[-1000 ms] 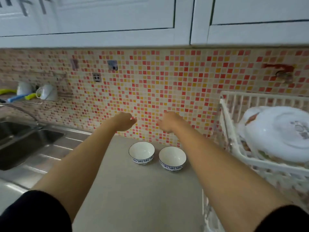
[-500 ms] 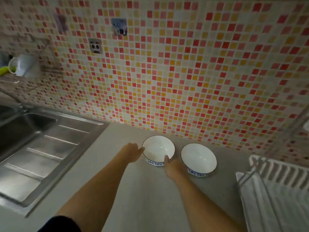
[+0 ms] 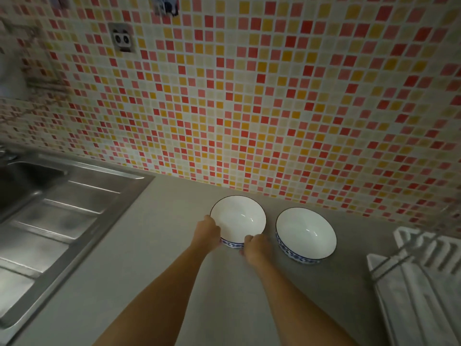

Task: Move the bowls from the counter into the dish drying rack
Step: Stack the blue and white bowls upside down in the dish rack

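Backsplash (image 3: pixel 249 96): mosaic of red, pink, yellow and pale tiles, filling the upper part of the view.
Counter (image 3: pixel 154 258): grey, matte, running from the sink to the rack.
Sink (image 3: pixel 45 221): stainless steel, with ribbed drainboard, at the left edge.
Dish drying rack (image 3: pixel 424 275): white, only its near corner visible at the lower right; well apart from both hands.
Right bowl (image 3: pixel 305 233): white inside, blue patterned band outside, upright on the counter, just beside the left bowl and not touching it; no hand on it.
Left bowl (image 3: pixel 237 218): same pattern, upright on the counter near the wall, held from both sides.
Left hand (image 3: pixel 207 233): fingers closed against the left bowl's left rim and wall.
Right hand (image 3: pixel 254 245): closed on the left bowl's near-right rim, thumb at the edge.
Wall socket (image 3: pixel 121 38): on the tiles, upper left.
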Demonstrator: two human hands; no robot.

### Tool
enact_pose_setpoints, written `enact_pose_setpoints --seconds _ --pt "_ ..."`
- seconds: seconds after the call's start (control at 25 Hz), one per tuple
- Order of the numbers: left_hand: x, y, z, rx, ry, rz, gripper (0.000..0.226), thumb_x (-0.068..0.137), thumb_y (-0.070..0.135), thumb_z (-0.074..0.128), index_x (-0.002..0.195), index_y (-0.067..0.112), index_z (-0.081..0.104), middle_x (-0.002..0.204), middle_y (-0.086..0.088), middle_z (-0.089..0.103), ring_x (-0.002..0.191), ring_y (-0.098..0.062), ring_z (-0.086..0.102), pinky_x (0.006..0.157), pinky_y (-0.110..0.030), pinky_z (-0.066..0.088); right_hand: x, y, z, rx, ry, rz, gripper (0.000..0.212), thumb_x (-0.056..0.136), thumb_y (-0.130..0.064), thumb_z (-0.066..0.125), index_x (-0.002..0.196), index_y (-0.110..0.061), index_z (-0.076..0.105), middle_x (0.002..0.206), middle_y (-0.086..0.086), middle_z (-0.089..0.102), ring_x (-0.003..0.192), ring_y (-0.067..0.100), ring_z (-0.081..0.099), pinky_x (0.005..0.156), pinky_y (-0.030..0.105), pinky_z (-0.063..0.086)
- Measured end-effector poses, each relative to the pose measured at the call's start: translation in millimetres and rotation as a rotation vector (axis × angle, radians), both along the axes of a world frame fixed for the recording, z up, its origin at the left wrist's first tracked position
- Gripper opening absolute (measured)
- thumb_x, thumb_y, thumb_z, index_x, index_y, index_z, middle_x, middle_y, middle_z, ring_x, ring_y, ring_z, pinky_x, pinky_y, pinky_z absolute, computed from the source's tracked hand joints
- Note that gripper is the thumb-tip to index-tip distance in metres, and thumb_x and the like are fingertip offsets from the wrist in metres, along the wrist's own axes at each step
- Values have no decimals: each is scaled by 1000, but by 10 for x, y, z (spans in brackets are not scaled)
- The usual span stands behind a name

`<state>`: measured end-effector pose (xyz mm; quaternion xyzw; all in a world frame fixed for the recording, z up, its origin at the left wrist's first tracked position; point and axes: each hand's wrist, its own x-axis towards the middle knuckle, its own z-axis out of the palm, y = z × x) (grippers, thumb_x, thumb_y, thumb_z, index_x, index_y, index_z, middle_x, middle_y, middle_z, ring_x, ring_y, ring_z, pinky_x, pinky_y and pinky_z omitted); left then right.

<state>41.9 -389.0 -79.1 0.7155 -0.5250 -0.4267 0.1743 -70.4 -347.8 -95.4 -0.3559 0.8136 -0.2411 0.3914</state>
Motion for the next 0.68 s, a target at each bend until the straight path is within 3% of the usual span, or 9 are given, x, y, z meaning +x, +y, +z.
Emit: enact_pose_setpoints --seconds 0.12,0.2,0.4,0.52,0.6,0.68 --pt "59 58 158 -95 40 -23 31 87 3 47 116 -9 44 112 -27 57 99 -44 62 80 -48 58 57 82 199 -49 133 -17 35 94 -16 40 109 10 58 111 23 64 96 32 62 65 27 38" --pt "137 103 320 -129 23 -35 33 88 5 47 119 -6 43 120 -25 55 98 -44 63 76 -46 59 81 177 403 -122 141 -13 34 95 -14 39 116 10 51 116 24 61 94 32 59 64 27 34" --pt "181 341 961 -205 46 -94 37 92 7 42 126 -4 41 115 -24 63 90 -39 69 81 -46 59 40 391 961 -277 204 25 38 96 -16 36 127 6 41 121 24 59 106 37 58 73 32 43" --pt "157 588 1421 -379 96 -110 38 93 8 40 131 1 40 109 -18 64 78 -31 70 70 -36 61 -94 617 1476 -392 124 37 47 95 -19 38 137 0 31 127 20 56 108 34 58 83 37 50" --pt "141 754 1693 -504 123 -114 39 94 6 39 133 2 39 116 -18 61 77 -26 66 61 -26 59 -221 743 1800 -463 108 86 50 92 -23 42 137 -6 29 128 15 56 104 31 63 85 38 54" --pt "96 977 1958 -625 162 -112 43 94 3 39 137 4 38 119 -17 60 83 -25 63 63 -28 59 -378 892 2161 -509 168 124 45 94 -29 42 132 -5 37 119 14 61 93 28 67 80 38 56"
